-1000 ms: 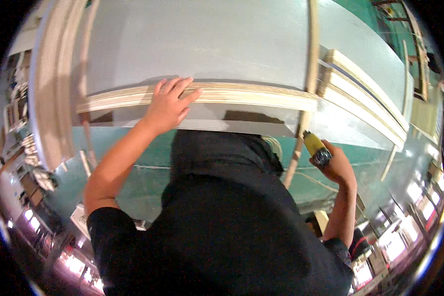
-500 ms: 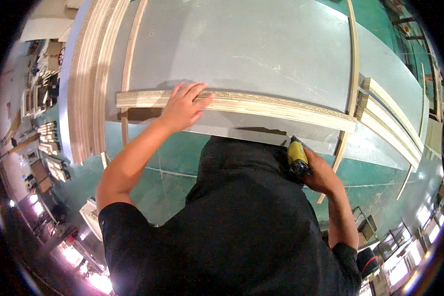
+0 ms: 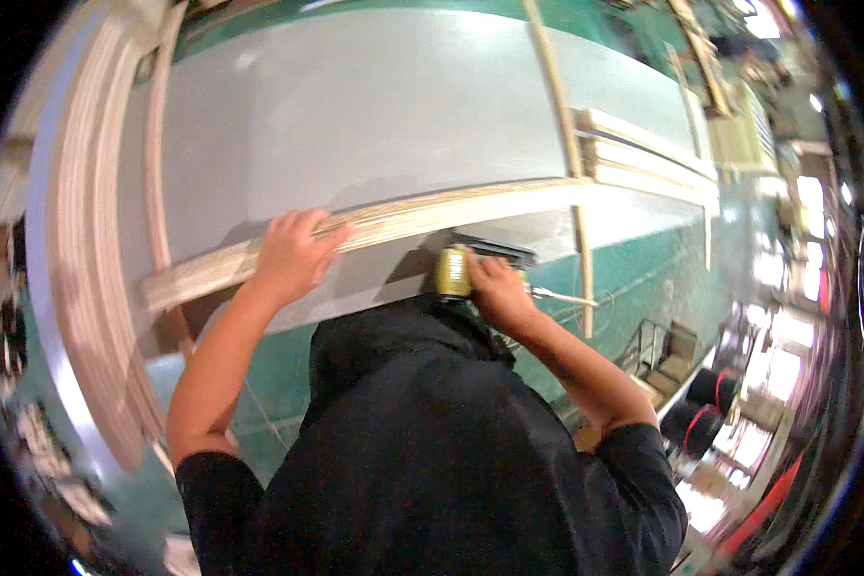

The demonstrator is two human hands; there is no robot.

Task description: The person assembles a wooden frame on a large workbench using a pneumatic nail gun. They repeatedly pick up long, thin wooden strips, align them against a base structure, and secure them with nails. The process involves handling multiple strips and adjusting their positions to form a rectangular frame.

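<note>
A long, narrow bundle of wood strips (image 3: 432, 216) lies crosswise in front of me, tilted up toward the right. My left hand (image 3: 293, 257) rests on its left part with fingers stretched over the top. A yellow and black nail gun (image 3: 453, 273) is in the grip of my right hand (image 3: 501, 293), close to the near side of the strips and apart from them as far as I can see. The gun's long black magazine points right, and a light hose trails from its back. My right fingers are partly hidden behind the gun.
Beneath the strips is a large grey panel (image 3: 355, 115), crossed by thin wooden battens (image 3: 156, 144) at left and right. A tall stack of boards (image 3: 91, 211) stands at the left. Several shorter strips (image 3: 643, 158) lie at the right. The floor (image 3: 634, 264) is green.
My right hand has brought the nail gun leftward and turned it sideways, nearer the strips. My left hand stays on the strips. The whole view has swung toward the right.
</note>
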